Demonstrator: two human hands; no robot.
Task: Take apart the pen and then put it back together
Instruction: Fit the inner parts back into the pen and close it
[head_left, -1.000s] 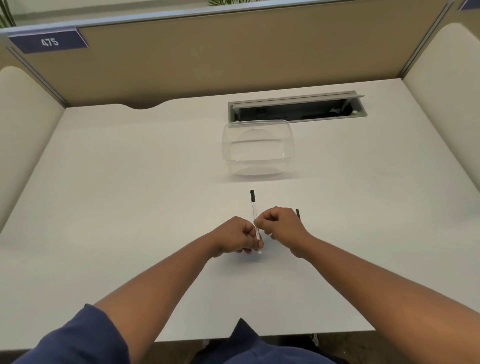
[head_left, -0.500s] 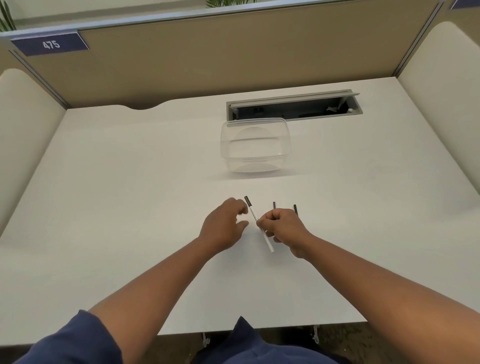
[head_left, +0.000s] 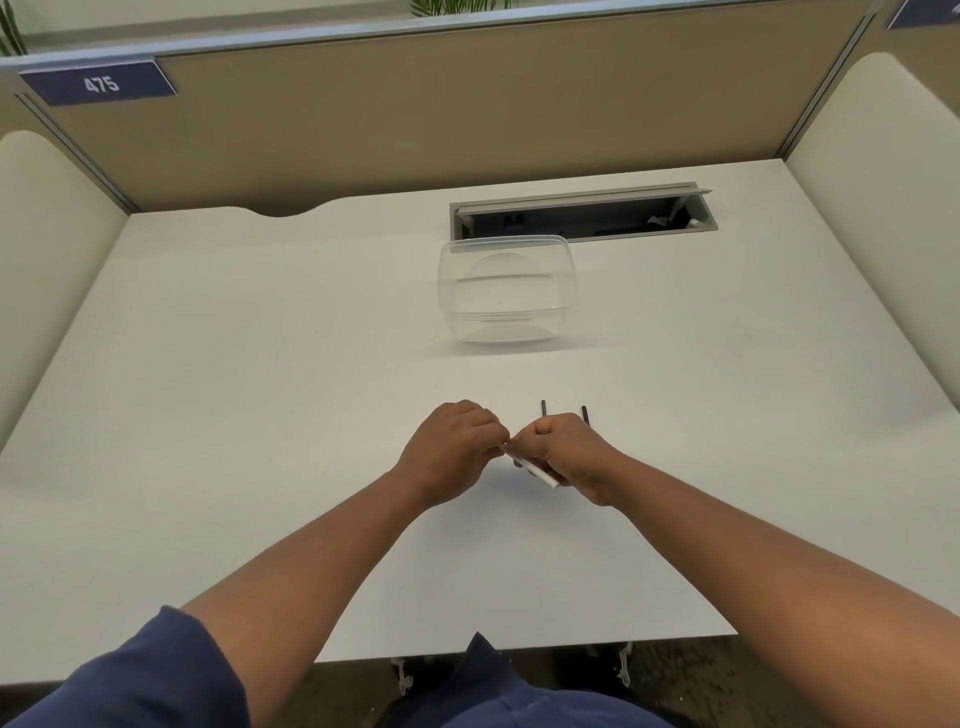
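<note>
Nearest the camera, two bare forearms in dark blue sleeves (head_left: 140, 675) are stretched out over the worktop (head_left: 260, 415). The pen barrel (head_left: 540, 474), a slim pale tube, is held just above the worktop between both hands: the right hand (head_left: 569, 454) is curled round its middle, with the near end left showing below the fist, while the left hand (head_left: 454, 447) is pinched on the far end, where the fingertips of both hands nearly meet. The joint being worked is hidden by the fingers, so it cannot be told which part is being pulled or pushed. A slip is judged to be the main risk: a small end piece could be lost from the left pinch if it were pulled off sharply, and it might roll on the smooth surface. The thin tube could also be bent or cracked if it were twisted off-axis. Just beyond the right hand, two short dark pieces (head_left: 543, 408) are seen side by side on the worktop, partly hidden by the knuckles; they could be knocked away by a sudden hand movement. Farther off, a clear plastic container (head_left: 506, 288) stands on the white worktop, with an open cable tray (head_left: 582, 213) behind it. The desk is closed in by a tan partition (head_left: 467, 114), cream side panels and a sign marked 475 (head_left: 101, 83).
</note>
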